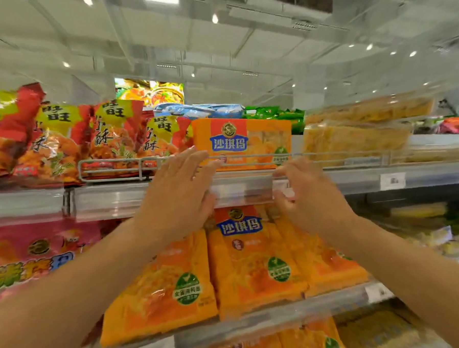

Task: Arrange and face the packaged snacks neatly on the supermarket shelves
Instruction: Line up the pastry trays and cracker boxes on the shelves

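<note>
Supermarket shelf (250,188) under white ceiling; left hand (179,192) spread, right hand (309,196) loosely curled.

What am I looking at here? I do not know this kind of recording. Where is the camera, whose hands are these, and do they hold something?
There is one picture, from a camera worn on a person's head in a supermarket, so the arms reach out from below. The left hand and right hand are raised before the top shelf, fingers fairly straight, holding nothing. Between them stands an orange pack behind a wire rail. Red bags stand left of it. More orange packs lie on the shelf below.
</note>
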Motion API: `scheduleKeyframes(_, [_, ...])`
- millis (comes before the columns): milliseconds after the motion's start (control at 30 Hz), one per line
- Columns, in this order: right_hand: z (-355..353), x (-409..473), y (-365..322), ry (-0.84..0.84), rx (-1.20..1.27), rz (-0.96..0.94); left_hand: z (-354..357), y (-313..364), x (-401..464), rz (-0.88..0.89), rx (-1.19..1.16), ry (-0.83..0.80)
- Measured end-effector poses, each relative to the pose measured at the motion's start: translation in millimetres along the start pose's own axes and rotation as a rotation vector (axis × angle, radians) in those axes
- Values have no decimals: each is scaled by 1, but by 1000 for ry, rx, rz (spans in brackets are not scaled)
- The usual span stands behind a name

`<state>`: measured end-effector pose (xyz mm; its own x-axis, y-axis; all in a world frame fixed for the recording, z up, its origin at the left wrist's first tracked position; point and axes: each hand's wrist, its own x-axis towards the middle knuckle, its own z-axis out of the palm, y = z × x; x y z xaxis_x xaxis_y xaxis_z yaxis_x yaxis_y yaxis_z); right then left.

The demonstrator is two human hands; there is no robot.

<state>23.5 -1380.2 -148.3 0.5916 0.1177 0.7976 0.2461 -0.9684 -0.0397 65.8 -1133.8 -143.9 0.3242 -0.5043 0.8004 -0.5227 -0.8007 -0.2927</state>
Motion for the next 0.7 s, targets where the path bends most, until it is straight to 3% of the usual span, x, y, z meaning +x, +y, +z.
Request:
scheduleKeyframes(167, [6,37,47,-78,-165,-90,23,18,41,-145,154,-120])
scheduleKeyframes(533, [24,48,77,-21,-18,-226,45,33,51,-237,281,26])
scheduleKeyframes(700, [6,111,65,-40,237,-229,47,32,50,-246,292,-1])
